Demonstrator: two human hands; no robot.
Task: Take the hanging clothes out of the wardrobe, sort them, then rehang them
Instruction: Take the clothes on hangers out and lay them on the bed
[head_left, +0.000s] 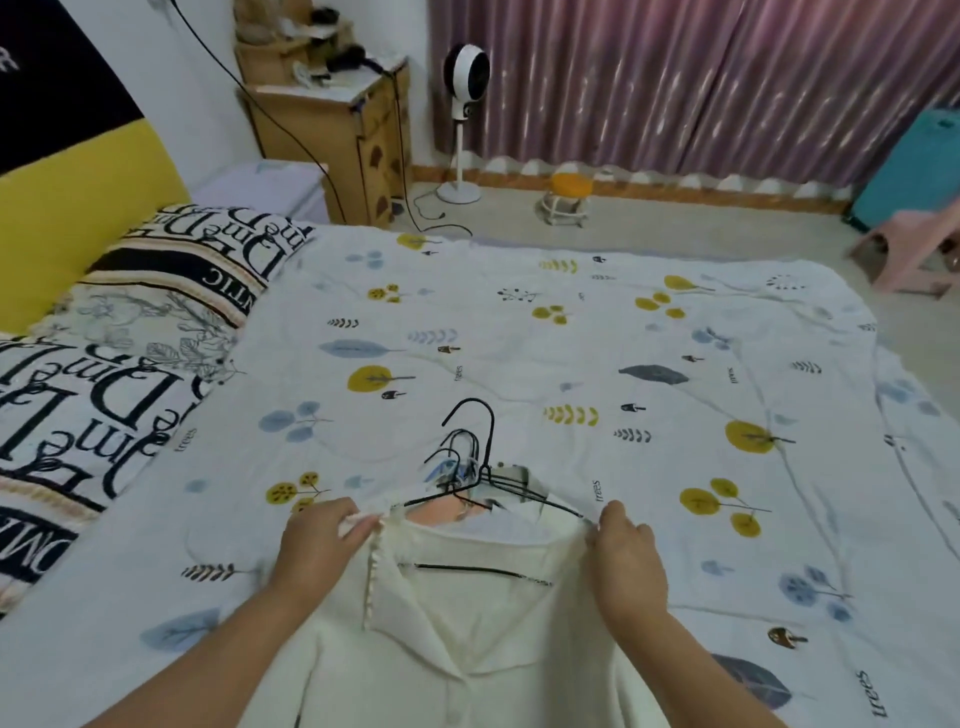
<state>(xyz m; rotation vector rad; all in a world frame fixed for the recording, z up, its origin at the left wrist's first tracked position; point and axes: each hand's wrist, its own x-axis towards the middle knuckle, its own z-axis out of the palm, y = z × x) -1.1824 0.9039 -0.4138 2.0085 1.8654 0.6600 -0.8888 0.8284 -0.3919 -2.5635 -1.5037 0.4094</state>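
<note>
A pile of clothes on several black wire hangers (470, 457) lies on the bed (519, 332) near its front edge. A cream white shirt (467, 623) with a collar and buttons lies on top; pink and pale blue garments (441, 506) peek out under it. My left hand (317, 545) pinches the shirt's left shoulder. My right hand (626, 556) grips its right shoulder. One hanger's bar (478, 569) shows through the open neck. The hooks point away from me.
Lettered pillows (104, 364) lie at the left against a yellow headboard (78, 192). Beyond the bed stand a wooden cabinet (332, 119), a white fan (465, 119), a small orange stool (569, 200), a pink chair (914, 249) and purple curtains (701, 83).
</note>
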